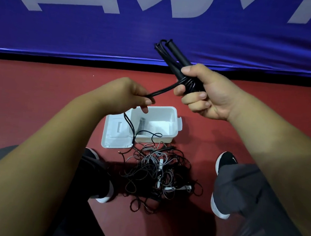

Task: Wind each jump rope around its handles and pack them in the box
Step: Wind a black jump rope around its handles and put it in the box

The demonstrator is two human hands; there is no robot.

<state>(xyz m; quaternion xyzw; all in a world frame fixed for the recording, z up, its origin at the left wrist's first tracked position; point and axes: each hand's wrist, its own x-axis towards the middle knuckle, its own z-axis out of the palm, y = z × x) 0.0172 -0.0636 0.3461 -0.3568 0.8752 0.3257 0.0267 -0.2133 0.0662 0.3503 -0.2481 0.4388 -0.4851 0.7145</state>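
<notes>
In the head view, the right hand (211, 93) is closed in a fist round the lower part of the paired black handles (173, 55). The thumb lies over the top and the fingers curl underneath, likely so that the two handles stay pressed together as one core and the coils already lying there cannot slip. The left hand (126, 93) pinches the doubled cord (163, 90) between thumb and fingertips, with the other fingers loosely curled. It holds the cord out to the side of the handles, which seems meant to keep it taut enough for a turn to lie tight. Below that hand a strand drops across the open white box (177, 128) towards the tangle (156, 173) of ropes on the floor between the feet. The box sits just beyond the tangle, well below the hands and with its lid (112, 132) beside it, presumably so a finished bundle can go straight in. Something dark (142, 125) lies inside, but I cannot tell what. The handles' long axis slants from the fist up and to the left, with the free ends pointing away from the person.
</notes>
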